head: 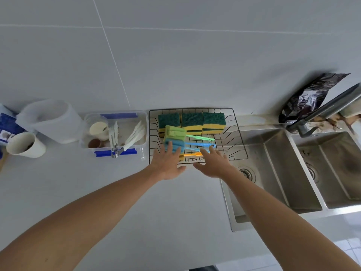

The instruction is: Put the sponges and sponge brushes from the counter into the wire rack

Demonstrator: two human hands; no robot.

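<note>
At twelve o'clock on the counter [121, 192], against the tiled wall, the rack [232, 151] is being reached into by both hands. Three sponges [192, 122], green over yellow, are being held side by side along its far edge. In front of them, three brushes are being kept in a row with handles pointing toward three o'clock: the green brush [175, 133] farthest, the blue brush [173, 145] in the middle, and the orange brush [193, 154] nearest, its head largely hidden.

The left hand [168, 165] is being laid with fingers straight and slightly spread on the blue brush head; nothing is being gripped. The right hand [214, 163] is being held flat with fingers spread over the brush handles at the rack's near edge; contact cannot be told.

At nine o'clock of the rack, a tub [115, 132] with blue clips is being used for white utensils and cups. At three o'clock, a double sink [293, 173] is being overhung by a faucet [322, 110].
</note>
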